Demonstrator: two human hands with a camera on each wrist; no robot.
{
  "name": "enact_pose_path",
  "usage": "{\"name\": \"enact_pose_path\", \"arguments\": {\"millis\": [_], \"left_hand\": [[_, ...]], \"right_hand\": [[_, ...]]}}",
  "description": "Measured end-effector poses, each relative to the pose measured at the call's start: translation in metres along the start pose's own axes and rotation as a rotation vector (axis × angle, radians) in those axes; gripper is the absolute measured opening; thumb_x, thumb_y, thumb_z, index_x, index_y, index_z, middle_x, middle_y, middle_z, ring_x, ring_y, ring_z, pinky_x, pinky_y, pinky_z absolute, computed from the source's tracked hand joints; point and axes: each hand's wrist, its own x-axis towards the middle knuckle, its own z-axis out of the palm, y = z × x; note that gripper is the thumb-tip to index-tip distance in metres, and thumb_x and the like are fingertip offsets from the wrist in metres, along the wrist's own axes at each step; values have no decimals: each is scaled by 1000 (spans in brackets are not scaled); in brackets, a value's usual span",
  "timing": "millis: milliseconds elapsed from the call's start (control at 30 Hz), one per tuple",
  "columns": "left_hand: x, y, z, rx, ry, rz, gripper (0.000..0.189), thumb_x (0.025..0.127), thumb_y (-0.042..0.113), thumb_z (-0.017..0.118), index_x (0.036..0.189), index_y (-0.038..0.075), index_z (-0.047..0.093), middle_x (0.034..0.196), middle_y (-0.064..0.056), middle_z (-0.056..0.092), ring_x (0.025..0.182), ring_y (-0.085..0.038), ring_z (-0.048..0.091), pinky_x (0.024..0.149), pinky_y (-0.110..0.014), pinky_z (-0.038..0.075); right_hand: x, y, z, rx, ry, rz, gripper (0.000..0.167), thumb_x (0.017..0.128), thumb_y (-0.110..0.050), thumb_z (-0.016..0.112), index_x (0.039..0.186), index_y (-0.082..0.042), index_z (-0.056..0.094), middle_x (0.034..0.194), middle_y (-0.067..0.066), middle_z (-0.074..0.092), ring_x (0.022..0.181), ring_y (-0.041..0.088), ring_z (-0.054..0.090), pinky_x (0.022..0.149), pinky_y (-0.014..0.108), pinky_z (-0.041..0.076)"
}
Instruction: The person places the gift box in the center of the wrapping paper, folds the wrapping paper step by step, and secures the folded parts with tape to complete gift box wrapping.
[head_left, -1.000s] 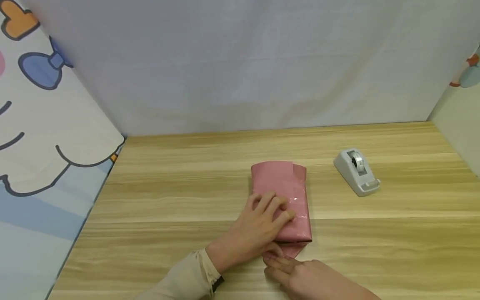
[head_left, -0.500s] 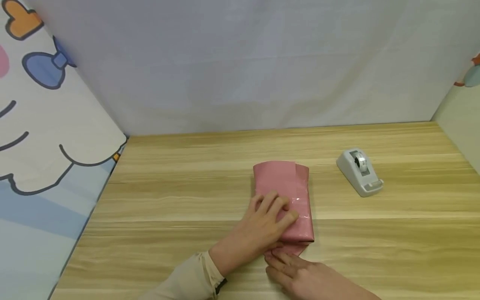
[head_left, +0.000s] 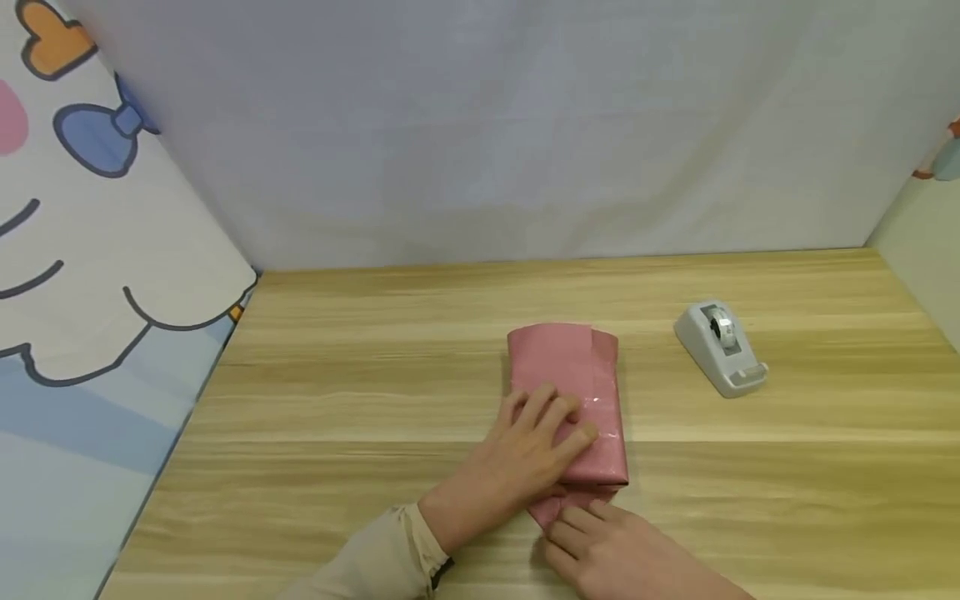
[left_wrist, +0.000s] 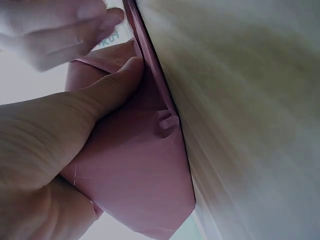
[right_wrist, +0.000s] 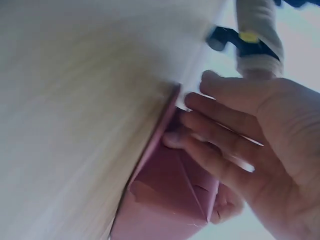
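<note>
A pink paper-wrapped package [head_left: 551, 358] lies on the table, its far end loose and flared. Shiny tape strips [head_left: 600, 404] run along its right side. My left hand [head_left: 513, 458] holds it down, bent fingers across the top. In the left wrist view, the left thumb [left_wrist: 112, 90] presses into the folded near end. A tapering paper flap [head_left: 546, 510] sticks out at that end. My right hand [head_left: 607, 546] touches this flap. Its fingers [right_wrist: 210, 155] look mostly straight in the right wrist view, fingertips on the paper. Printed lettering [left_wrist: 107, 40] shows behind the flap in the left wrist view.
A light grey tape dispenser [head_left: 720, 346] with a clear roll stands to the right of the package. The wooden table [head_left: 360, 358] meets a pale cloth backdrop [head_left: 480, 150] at the rear. A cartoon-printed panel [head_left: 112, 250] borders the left.
My right hand has shifted slightly right along the near flap, uncovering more of its left edge. My left hand stays on the package. The head view has shifted a little.
</note>
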Motion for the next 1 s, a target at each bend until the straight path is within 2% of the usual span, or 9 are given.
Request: {"name": "enact_pose_path", "arguments": {"millis": [100, 233, 400, 633, 867, 1000], "left_hand": [[2, 0, 0, -1, -16, 12, 40, 99, 30, 68, 134, 29, 50, 143, 2, 47, 133, -23, 40, 109, -46, 40], [3, 0, 0, 1, -38, 11, 40, 100, 29, 67, 136, 31, 50, 143, 2, 47, 133, -22, 40, 109, -45, 40], [4, 1, 0, 14, -24, 0, 40, 98, 35, 67, 134, 31, 51, 142, 3, 48, 132, -22, 41, 109, -45, 40], [3, 0, 0, 17, -28, -1, 41, 99, 34, 68, 135, 31, 51, 143, 3, 47, 132, -23, 41, 109, -46, 40], [3, 1, 0, -1, -10, -11, 48, 97, 61, 62, 133, 31, 53, 141, 3, 49, 131, -22, 42, 108, -46, 40], [3, 0, 1, 2, -8, -6, 48, 95, 56, 65, 135, 31, 53, 141, 2, 49, 131, -23, 42, 108, -46, 40]], "right_hand": [[2, 2, -1, -95, 30, -41, 44, 102, -60, 48, 96, -21, 67, 92, -9, 68, 91, 9, 62, 87, 25, 53], [-1, 6, 1, -133, 29, -49, 46, 106, -60, 42, 98, -20, 65, 91, -8, 66, 86, 9, 62, 77, 25, 53], [-3, 9, 2, -158, 28, -73, 47, 108, -58, 38, 99, -19, 62, 89, -8, 64, 80, 9, 61, 68, 24, 49], [-3, 10, 3, -196, 44, -104, 45, 109, -56, 37, 97, -20, 61, 84, -9, 63, 77, 9, 58, 65, 22, 46], [-5, 11, 2, -184, 10, -136, 39, 107, -57, 41, 112, -27, 66, 89, -11, 63, 76, 7, 56, 60, 21, 42], [-6, 11, 1, -177, -9, -131, 38, 106, -58, 44, 110, -28, 67, 88, -10, 62, 74, 7, 56, 60, 21, 43]]}}
